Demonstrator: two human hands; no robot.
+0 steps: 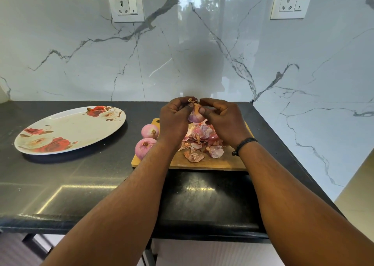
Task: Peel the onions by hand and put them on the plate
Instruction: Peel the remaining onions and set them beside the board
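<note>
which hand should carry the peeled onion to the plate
Left. The left hand already grips the pale purple onion and is nearer the rose-patterned oval plate on that side.

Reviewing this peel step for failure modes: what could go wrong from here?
1. The two peeled onions sit at the left edge of the cutting board, not on the plate; a nudge could roll them onto the counter.
2. Both hands pinch the onion in mid-air; it may slip and drop.
3. The pile of skins could scatter.
</note>
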